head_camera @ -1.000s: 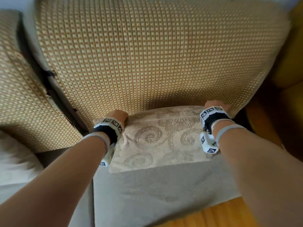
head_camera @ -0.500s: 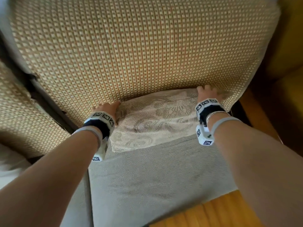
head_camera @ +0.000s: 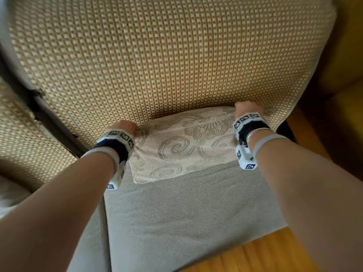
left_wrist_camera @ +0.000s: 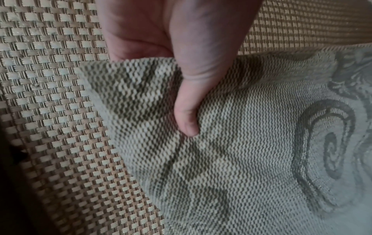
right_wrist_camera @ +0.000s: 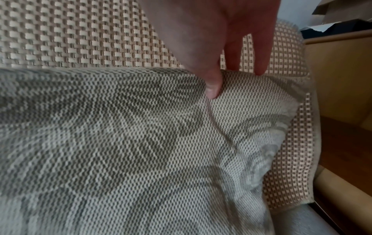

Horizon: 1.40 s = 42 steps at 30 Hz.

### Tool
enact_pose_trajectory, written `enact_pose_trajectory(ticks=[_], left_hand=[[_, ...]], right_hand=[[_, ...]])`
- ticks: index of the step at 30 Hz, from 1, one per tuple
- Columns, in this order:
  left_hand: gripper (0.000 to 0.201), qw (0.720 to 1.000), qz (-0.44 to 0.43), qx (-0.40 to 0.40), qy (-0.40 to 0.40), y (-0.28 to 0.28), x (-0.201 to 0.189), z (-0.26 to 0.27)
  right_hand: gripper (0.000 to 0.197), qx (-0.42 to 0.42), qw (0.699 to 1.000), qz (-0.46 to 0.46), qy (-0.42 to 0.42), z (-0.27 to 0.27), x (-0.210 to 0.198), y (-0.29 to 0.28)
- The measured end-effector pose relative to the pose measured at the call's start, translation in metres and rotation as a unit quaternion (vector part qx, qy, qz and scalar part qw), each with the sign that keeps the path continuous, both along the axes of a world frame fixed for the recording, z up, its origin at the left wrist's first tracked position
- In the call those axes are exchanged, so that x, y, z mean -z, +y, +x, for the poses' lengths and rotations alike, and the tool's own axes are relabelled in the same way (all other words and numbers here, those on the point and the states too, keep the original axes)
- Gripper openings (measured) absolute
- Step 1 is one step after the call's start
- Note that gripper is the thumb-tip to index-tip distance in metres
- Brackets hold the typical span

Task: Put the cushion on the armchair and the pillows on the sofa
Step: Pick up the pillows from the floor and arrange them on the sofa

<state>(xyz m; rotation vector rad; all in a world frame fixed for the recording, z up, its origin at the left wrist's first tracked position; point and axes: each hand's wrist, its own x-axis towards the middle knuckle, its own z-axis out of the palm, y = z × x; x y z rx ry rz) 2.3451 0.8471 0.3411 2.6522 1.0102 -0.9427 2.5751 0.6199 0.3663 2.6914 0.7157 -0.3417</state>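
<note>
A beige pillow with grey swirl patterns leans against the woven backrest of the sofa, its lower edge on the grey seat. My left hand grips the pillow's top left corner; in the left wrist view the thumb presses into the pillow fabric. My right hand holds the top right corner. In the right wrist view its thumb pinches a fold of the pillow against the fingers behind it.
A second woven back cushion stands to the left, with a dark gap between the two. Wooden floor shows below the seat. A yellow piece of furniture stands at the right; a beige cabinet is close beside the sofa.
The pillow has been pushed back and tipped upright against the backrest. Both hands moved forward and up with its top corners, and my view came closer.
</note>
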Motion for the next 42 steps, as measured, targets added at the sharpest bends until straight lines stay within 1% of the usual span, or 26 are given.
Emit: enact_pose_trajectory(ticks=[3,9,13,16,22,25,28,32,35,40,42], left_hand=[[0.017,1.000,0.011,0.005,-0.021,-0.003,-0.001,-0.001],[0.021,0.998,0.004,0.011,-0.060,-0.007,-0.002,0.005],[0.024,0.998,0.000,0.003,-0.056,-0.006,0.001,0.008],[0.023,0.999,0.001,0.009,-0.046,-0.004,0.004,0.008],[0.025,0.999,-0.003,0.009,-0.047,-0.003,0.006,0.012],[0.024,0.999,0.004,0.014,-0.040,-0.004,0.007,0.013],[0.025,0.999,0.014,0.023,-0.043,-0.004,0.007,0.014],[0.025,0.998,0.014,0.004,-0.056,-0.002,0.012,0.011],[0.033,0.997,-0.002,-0.016,-0.070,-0.002,0.012,0.010],[0.062,0.996,-0.053,-0.029,-0.068,-0.003,0.002,0.007],[0.070,0.995,-0.065,-0.027,-0.071,-0.001,-0.007,0.005]], right_hand=[[0.024,0.021,1.000,-0.001,0.009,0.002,-0.005,-0.001],[0.025,0.032,0.999,0.009,0.001,0.008,-0.015,-0.004],[0.027,0.047,0.999,0.003,-0.015,0.005,-0.012,-0.004],[0.026,0.042,0.999,-0.010,-0.021,0.004,-0.010,-0.003],[0.024,0.069,0.998,-0.005,-0.006,0.011,-0.012,-0.002],[0.022,0.077,0.997,-0.017,-0.003,0.013,-0.014,-0.002],[0.023,0.073,0.997,-0.016,-0.006,0.012,-0.012,-0.002],[0.020,0.062,0.998,-0.022,-0.015,0.006,-0.012,-0.001],[0.022,0.052,0.998,-0.021,-0.017,0.005,-0.011,0.000],[0.023,0.024,0.999,-0.016,-0.030,-0.007,-0.024,-0.001],[0.022,0.021,1.000,-0.012,-0.012,-0.012,-0.035,0.002]])
